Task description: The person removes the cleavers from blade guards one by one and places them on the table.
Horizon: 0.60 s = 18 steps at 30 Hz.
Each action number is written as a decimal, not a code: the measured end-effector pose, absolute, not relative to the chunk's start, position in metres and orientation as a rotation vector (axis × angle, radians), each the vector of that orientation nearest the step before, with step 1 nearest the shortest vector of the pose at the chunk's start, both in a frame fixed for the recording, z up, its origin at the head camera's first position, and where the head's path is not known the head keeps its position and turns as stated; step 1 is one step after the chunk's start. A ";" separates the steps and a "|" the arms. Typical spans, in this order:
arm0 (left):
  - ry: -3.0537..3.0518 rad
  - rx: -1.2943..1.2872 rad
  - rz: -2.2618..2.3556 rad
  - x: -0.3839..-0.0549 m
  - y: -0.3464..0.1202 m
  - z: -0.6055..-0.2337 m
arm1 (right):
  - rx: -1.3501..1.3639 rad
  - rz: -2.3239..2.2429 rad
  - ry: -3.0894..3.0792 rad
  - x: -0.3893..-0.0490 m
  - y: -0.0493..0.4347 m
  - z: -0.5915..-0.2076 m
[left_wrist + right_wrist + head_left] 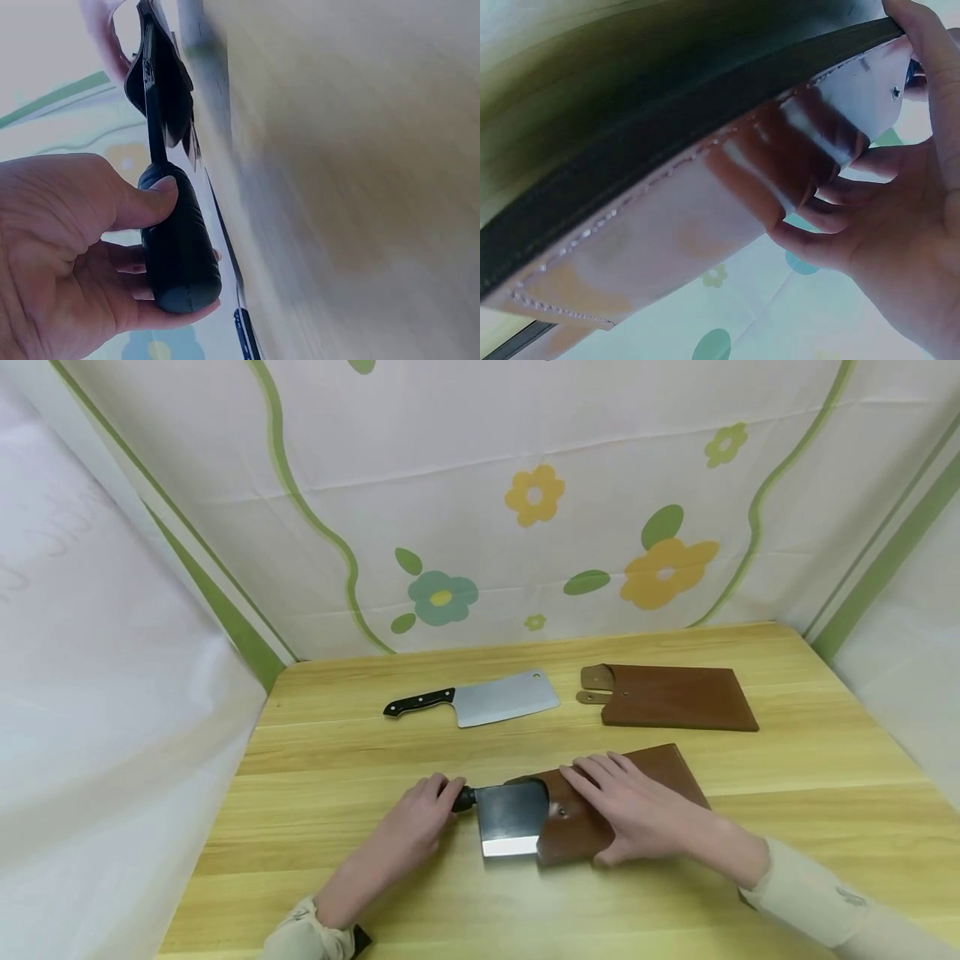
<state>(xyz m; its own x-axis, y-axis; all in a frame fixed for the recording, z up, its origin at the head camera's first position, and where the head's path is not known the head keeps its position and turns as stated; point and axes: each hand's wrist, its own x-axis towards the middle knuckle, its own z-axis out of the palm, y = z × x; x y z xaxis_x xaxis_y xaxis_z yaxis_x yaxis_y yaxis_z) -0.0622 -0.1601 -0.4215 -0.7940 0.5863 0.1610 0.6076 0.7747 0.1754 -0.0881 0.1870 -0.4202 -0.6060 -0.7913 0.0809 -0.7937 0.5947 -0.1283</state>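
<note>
In the head view my left hand (420, 814) grips the black handle of a cleaver (510, 818). The left wrist view shows the thumb on top of that rounded handle (180, 247) and fingers curled beneath. The blade's outer part is hidden inside a brown leather sheath (573, 831), while the part nearest the handle shows, with a bright edge toward me. My right hand (637, 802) holds this sheath, thumb at its near edge and fingers spread across its upper face. In the right wrist view, the stitched sheath (660, 202) is tilted and a snap shows near its mouth.
Behind the hands, a second cleaver (506, 700) with a riveted black handle lies flat on the wooden table (300, 827). To its right is another brown sheath (678, 697), straps pointing left. White flowered cloth (480, 527) encloses the back and sides.
</note>
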 end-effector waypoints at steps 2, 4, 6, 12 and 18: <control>-2.879 -0.968 -0.345 -0.062 -0.163 -0.422 | 1.384 0.240 -2.790 -0.088 0.190 -0.421; -2.879 -0.973 -0.347 -0.062 -0.166 -0.422 | 1.377 0.241 -2.790 -0.089 0.193 -0.422; -2.868 -0.979 -0.338 -0.063 -0.168 -0.423 | 1.368 0.240 -2.791 -0.089 0.195 -0.423; -2.823 -1.003 -0.311 -0.065 -0.172 -0.423 | 1.332 0.234 -2.803 -0.088 0.203 -0.423; -2.828 -1.018 -0.324 -0.065 -0.174 -0.423 | 1.322 0.229 -2.811 -0.087 0.209 -0.420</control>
<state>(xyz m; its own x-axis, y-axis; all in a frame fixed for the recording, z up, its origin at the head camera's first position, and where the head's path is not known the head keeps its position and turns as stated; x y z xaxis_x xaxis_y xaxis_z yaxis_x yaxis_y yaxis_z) -0.0651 -0.1740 -0.4227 -0.7669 0.6153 0.1825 0.6406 0.7510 0.1602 -0.0871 0.2095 -0.4203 -0.6393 -0.7641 0.0861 -0.7679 0.6289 -0.1216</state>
